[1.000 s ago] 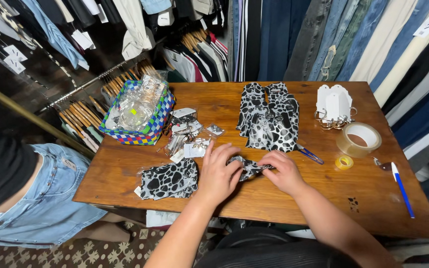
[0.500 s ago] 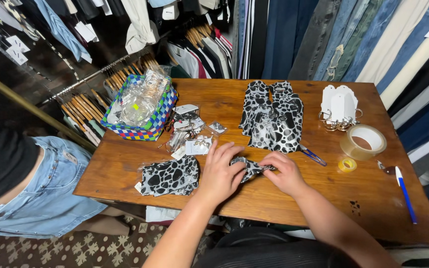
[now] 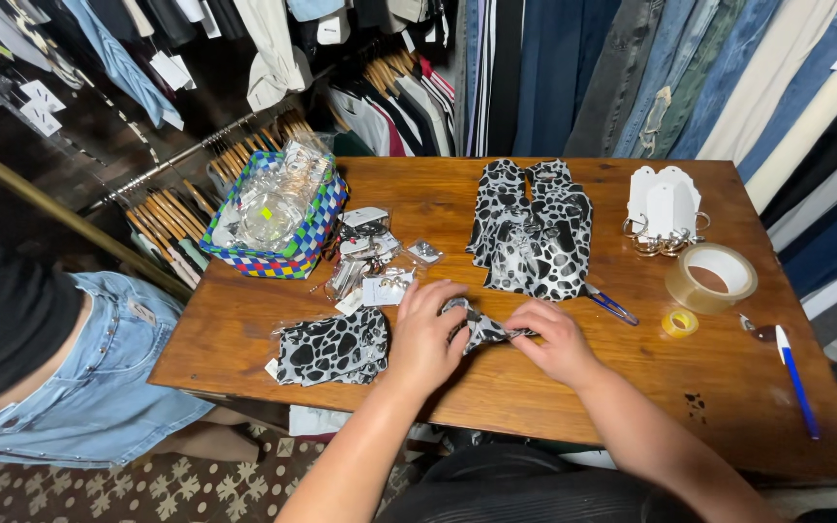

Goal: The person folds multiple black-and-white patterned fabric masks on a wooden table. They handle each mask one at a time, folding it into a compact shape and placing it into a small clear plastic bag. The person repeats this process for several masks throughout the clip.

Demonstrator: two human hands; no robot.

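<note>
A person seated at a wooden table [image 3: 554,387] works a small black-and-white spotted fabric piece [image 3: 481,327] between both hands, seen from above. Judging by the pose, the step in hand looks like folding or twisting this piece into shape. Carrying on would call for a steady pinch at both ends and small, matched movements of the fingers.

The left hand [image 3: 425,334] lies palm down, wrist low to the table, its fingers curled together over the left end of the fabric. The right hand [image 3: 559,339] lies opposite, knuckles up, fingers closed on the right end. The fabric spans the short gap between the two sets of fingertips. Both forearms reach in from the near table edge.

Just left of the left fingers lies a flat spotted fabric pouch [image 3: 333,346]. Beyond the fingertips sit small clear packets of jewellery [image 3: 372,263] and, further left, a checkered basket [image 3: 278,215]. Past the right fingers lies a pile of spotted fabric pieces [image 3: 533,228]. To the right are white tags [image 3: 668,205], a roll of clear tape [image 3: 711,278] and a blue pen [image 3: 796,380]. Another person in denim [image 3: 79,378] sits at far left.
</note>
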